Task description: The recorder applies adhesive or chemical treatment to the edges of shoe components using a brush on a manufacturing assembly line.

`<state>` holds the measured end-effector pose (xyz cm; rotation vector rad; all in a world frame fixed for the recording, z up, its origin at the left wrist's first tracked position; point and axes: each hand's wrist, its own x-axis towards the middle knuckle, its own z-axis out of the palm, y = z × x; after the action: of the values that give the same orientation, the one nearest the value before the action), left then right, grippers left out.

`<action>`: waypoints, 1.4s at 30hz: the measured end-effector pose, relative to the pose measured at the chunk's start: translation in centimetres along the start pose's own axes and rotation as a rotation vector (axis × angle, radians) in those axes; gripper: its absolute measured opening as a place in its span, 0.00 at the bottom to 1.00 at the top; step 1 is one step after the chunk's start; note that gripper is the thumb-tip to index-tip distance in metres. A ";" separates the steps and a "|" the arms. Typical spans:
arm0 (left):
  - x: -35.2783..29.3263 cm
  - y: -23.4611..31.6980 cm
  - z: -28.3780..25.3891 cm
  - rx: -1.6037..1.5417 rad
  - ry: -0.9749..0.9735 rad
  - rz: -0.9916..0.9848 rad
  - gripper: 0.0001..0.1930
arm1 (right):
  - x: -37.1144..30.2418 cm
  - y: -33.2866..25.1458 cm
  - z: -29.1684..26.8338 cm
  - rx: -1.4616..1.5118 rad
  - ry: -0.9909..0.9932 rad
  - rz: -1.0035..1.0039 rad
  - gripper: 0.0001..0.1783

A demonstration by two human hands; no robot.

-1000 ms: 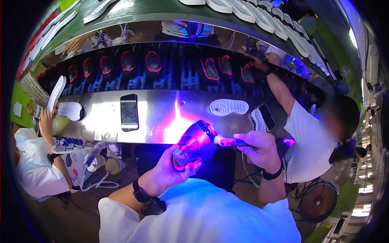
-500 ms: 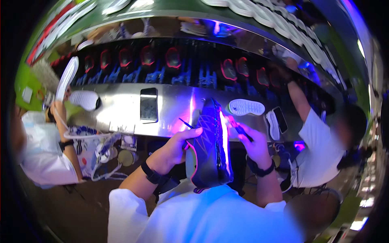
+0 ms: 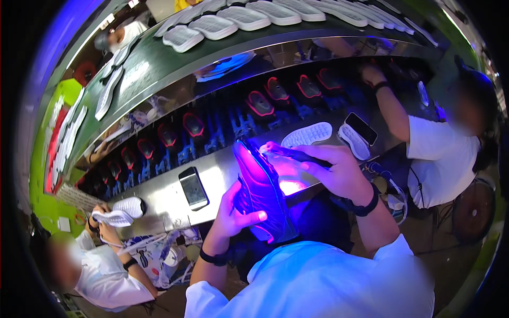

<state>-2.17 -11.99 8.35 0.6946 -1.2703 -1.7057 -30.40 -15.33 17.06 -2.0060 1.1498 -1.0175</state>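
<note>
Left hand (image 3: pixel 231 214) gripping dark shoe (image 3: pixel 263 185), right hand (image 3: pixel 339 165) holding probable brush (image 3: pixel 300 155)

A hand could go between the left phone (image 3: pixel 193 188) and the shoe (image 3: pixel 261 186). The right hand (image 3: pixel 339 165) seems to partly block the white sole (image 3: pixel 307 134) behind it.

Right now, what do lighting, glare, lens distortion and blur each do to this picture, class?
Head view: violet-pink light tints the shoe and left hand; head view: white glare washes out the metal bench around the phone; head view: the fisheye curves the green shelf and darkens the corners; head view: the left-side co-worker's head is blurred.
</note>
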 end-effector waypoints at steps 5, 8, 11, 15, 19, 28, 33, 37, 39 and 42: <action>2.2 -1.4 0.9 -0.102 -0.005 -0.071 0.42 | -1.7 3.3 0.7 0.063 -0.027 0.013 0.22; 3.1 -3.2 -0.7 -0.109 0.197 -0.123 0.42 | -4.2 6.9 1.4 0.127 -0.088 0.060 0.22; 6.5 -3.6 -3.8 0.041 0.396 -0.288 0.40 | -7.7 14.2 1.5 0.078 -0.083 0.180 0.22; 14.3 -3.7 -12.7 0.260 0.440 -0.318 0.28 | -6.7 18.6 0.3 0.524 0.088 0.601 0.27; 25.4 -1.1 -19.0 0.735 0.503 -0.641 0.20 | -6.5 22.0 0.0 0.733 0.186 0.668 0.30; 33.4 -5.7 -22.7 1.185 0.494 -0.573 0.26 | -7.7 25.1 2.7 0.396 0.329 0.460 0.26; 35.7 -7.0 -19.2 1.179 0.464 -0.417 0.28 | -8.0 25.7 2.1 0.353 0.341 0.429 0.27; 39.4 -8.9 -13.8 1.162 0.471 -0.293 0.30 | -7.4 25.0 1.7 0.305 0.286 0.436 0.26; 39.8 -8.5 -13.1 1.218 0.405 -0.349 0.32 | -7.7 25.3 1.9 0.351 0.333 0.423 0.26; 39.4 -7.3 -12.9 1.212 0.349 -0.457 0.34 | -7.7 25.2 2.1 0.346 0.375 0.395 0.26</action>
<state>-11.99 -52.05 -0.20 1.9933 -1.9116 -0.8685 -41.84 -19.29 -6.43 -1.2879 1.3815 -1.3052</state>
